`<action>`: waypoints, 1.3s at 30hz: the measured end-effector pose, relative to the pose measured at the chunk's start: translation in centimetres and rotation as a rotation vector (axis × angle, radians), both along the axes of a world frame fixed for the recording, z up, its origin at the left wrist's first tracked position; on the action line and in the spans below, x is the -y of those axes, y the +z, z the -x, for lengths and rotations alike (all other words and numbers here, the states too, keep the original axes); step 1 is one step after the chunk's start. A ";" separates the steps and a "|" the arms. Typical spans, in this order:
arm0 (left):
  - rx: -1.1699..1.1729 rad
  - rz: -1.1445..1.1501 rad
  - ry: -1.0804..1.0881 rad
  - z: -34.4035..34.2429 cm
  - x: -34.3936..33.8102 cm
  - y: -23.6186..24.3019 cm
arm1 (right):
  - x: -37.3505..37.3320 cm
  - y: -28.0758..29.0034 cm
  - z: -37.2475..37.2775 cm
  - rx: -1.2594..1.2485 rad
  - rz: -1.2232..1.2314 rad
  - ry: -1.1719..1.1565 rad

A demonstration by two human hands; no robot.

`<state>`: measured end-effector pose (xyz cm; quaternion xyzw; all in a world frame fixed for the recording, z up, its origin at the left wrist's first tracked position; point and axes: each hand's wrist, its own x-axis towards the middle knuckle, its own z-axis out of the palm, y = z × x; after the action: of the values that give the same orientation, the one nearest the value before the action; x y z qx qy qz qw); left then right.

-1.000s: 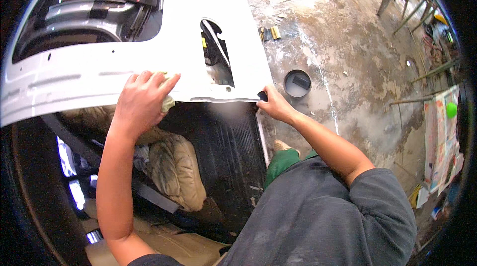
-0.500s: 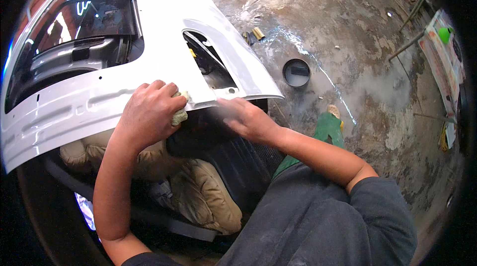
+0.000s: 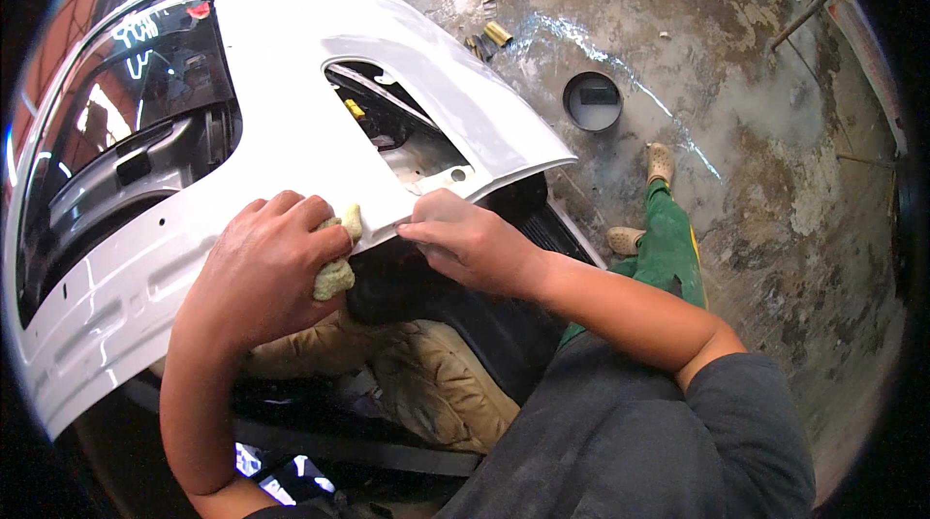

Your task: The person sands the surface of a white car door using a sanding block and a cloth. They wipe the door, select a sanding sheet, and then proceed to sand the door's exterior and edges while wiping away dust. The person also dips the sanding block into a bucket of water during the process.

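A white car body panel [image 3: 271, 54], with a window and a cut-out opening, lies across the upper left of the view. My left hand [image 3: 262, 267] is closed round a crumpled pale yellow-green cloth [image 3: 334, 277] at the panel's near edge. Just right of the cloth, my right hand [image 3: 470, 243] has its fingers curled at that same edge, pinching it; the fingertips are partly hidden. Below the panel are a tan padded seat [image 3: 446, 383] and a black interior surface [image 3: 417, 286].
My legs in green trousers [image 3: 668, 238] stand right of the car on a stained concrete floor [image 3: 765, 228]. A round pan [image 3: 608, 112] with a dark block inside and small yellow cylinders [image 3: 498, 33] lie on the floor. Metal poles [image 3: 804, 20] lean at the far right.
My right hand has moved from the panel's right corner leftward along the edge, close beside my left hand, which still holds the cloth. The camera's view has shifted.
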<state>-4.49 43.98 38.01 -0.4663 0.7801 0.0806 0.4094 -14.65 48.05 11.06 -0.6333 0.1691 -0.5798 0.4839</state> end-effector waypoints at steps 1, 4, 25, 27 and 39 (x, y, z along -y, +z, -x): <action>0.014 -0.017 0.002 0.1 0.2 0.0 | 0.0 -0.7 0.3 -0.018 -0.043 0.008; 0.044 -0.067 -0.001 0.5 0.9 0.0 | 0.1 -1.7 0.7 -0.048 -0.164 0.029; 0.043 -0.189 -0.055 1.0 3.7 -3.1 | 0.1 -8.3 1.1 -0.103 -0.295 0.039; 0.052 -0.189 -0.061 1.0 3.7 -3.6 | -0.2 -6.5 0.7 -0.035 -0.308 0.059; 0.103 -0.194 -0.054 2.3 4.4 -4.4 | -1.0 -6.8 -0.4 -0.085 -0.315 -0.106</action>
<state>-6.81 39.62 33.62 -0.4067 0.7589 0.1205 0.4941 -14.23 49.02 4.27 -0.5639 0.3112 -0.5436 0.5382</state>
